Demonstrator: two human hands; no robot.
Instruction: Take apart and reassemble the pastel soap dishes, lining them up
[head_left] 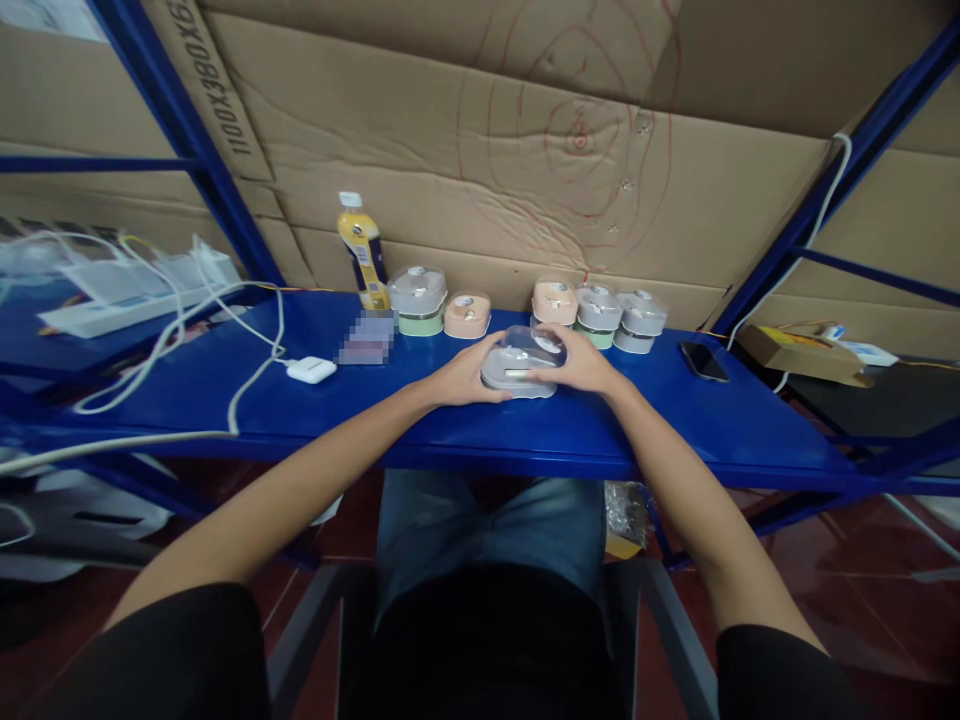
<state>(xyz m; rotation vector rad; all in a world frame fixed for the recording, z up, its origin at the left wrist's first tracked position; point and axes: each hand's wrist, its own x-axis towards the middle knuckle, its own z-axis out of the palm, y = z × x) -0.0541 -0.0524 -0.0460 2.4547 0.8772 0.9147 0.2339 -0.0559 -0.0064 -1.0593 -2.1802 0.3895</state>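
One clear-topped container (517,376) held from both sides

The left hand (463,378), fingers partly open, clasped its left side; the right hand (581,362), fingers also part-open, gripped its right. Beyond those fingers, lidded containers (466,316) and a yellow bottle (363,250) stood on the blue surface (337,415); rightward lay a phone (704,361).

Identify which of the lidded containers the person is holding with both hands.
The clear-lidded container between the left hand and right hand, nearest the front edge of the blue table. The other containers stand farther back, near the cardboard.
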